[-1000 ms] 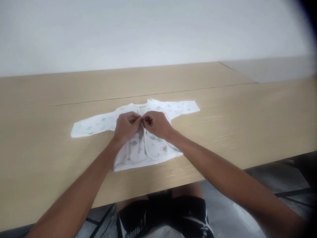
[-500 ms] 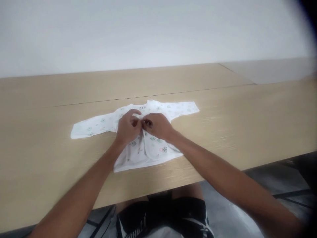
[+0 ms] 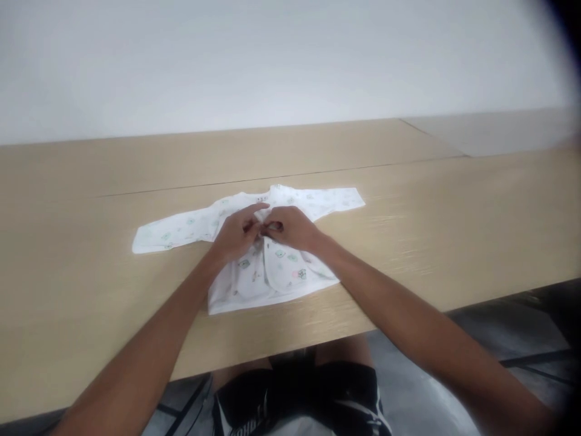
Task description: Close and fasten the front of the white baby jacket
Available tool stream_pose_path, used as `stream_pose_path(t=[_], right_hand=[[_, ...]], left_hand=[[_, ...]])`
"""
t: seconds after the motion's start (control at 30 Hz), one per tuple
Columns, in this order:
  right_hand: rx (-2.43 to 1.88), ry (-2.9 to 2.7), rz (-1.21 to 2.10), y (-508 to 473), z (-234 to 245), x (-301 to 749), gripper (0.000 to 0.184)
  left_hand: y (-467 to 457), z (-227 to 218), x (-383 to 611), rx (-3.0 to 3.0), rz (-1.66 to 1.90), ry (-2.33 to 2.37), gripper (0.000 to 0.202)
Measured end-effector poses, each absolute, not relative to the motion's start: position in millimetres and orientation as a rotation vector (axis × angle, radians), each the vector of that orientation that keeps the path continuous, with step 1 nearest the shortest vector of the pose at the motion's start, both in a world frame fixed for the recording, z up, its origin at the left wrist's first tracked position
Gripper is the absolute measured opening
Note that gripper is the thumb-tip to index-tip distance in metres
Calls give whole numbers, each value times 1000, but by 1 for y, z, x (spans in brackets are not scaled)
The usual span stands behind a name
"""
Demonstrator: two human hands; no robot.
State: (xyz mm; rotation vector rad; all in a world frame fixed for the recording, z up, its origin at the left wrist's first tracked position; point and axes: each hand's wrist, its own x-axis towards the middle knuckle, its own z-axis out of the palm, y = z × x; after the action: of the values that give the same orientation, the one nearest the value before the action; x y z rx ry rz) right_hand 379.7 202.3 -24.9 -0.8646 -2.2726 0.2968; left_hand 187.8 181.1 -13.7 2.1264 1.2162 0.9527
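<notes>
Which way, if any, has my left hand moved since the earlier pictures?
Yes, slightly: judged against the collar of the printed white baby top, the left hand has shifted rightward, its fingers now stretching flatter toward the right hand.

Two hands (image 3: 235,233) (image 3: 290,229), one white baby top (image 3: 247,284), one wooden table (image 3: 454,212)

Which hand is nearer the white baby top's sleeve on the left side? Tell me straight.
Left. The left hand is beside the sleeve; the right hand lies farther away, beyond the left hand.
</notes>
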Motion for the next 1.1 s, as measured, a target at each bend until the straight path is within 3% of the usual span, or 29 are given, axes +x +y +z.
stream_pose_path(t=[0.17,0.37,0.63,0.87,1.1], right_hand=[[-829,-2219,277,202,-24,379,10],[-816,-2057,610,206,-26,379,6],[-899,-2173,320,211,-34,376,14],[-943,-2245,271,207,-30,382,18],[-1069,-2242,189,206,-32,398,26]], left_hand=[[183,-12,188,2104,951,1243,48],[182,-9,190,2136,950,1347,37],[182,-11,191,2161,971,1428,25],[189,-18,188,2389,960,1558,33],[169,-9,175,2435,617,1507,73]])
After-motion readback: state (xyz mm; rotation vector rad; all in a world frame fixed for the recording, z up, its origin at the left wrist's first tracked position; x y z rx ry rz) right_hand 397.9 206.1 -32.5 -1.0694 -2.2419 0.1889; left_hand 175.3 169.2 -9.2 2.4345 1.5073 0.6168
